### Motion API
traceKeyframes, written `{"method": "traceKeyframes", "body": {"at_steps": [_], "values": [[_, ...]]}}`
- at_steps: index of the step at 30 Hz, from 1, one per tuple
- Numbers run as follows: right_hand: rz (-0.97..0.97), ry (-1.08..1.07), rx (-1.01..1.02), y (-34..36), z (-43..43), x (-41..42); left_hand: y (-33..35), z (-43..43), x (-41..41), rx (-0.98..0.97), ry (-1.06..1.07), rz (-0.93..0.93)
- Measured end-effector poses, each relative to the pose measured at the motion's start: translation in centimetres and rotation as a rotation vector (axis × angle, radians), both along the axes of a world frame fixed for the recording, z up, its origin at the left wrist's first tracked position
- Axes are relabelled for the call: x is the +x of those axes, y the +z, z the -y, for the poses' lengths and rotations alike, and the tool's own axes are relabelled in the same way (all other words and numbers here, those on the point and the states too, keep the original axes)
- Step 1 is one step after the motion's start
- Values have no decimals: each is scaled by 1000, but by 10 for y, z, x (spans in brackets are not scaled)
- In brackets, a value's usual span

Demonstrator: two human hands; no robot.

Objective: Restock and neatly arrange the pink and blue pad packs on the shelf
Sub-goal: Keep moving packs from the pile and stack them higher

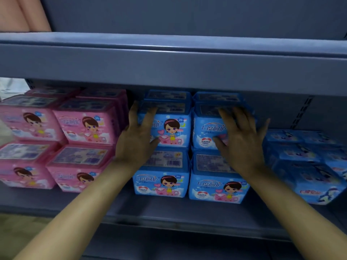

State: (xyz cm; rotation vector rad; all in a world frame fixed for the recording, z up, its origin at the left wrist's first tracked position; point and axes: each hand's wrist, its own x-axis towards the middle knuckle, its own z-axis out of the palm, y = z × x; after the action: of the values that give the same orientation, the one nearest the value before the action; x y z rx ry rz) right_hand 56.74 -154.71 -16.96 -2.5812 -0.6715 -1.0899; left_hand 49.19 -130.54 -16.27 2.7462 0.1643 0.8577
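We are laying our open left hand (139,136) and right hand (242,139), seemingly gripping nothing, on the top blue packs (173,132) beside the pink packs (86,128).

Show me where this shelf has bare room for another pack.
Bare: the shelf front before the stacks, and the space above the low dark-blue packs beyond the right hand. Crowded: pink stacks and blue stacks, two high, packed close.
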Motion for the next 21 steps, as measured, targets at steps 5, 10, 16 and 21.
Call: {"method": "traceKeyframes", "body": {"at_steps": [5, 10, 16, 21], "values": [[139, 129, 19, 6, -35, -27, 0, -13, -12, 52, -15, 81], [96, 360, 107, 4, -103, -63, 5, -52, -31, 105, -72, 156], [-20, 475, 105, -2, -201, -94, 6, -132, -65, 201, -14, 139], [-132, 387, 6, 2, -263, -96, 14, -201, -79, 214, 120, 108]]}}
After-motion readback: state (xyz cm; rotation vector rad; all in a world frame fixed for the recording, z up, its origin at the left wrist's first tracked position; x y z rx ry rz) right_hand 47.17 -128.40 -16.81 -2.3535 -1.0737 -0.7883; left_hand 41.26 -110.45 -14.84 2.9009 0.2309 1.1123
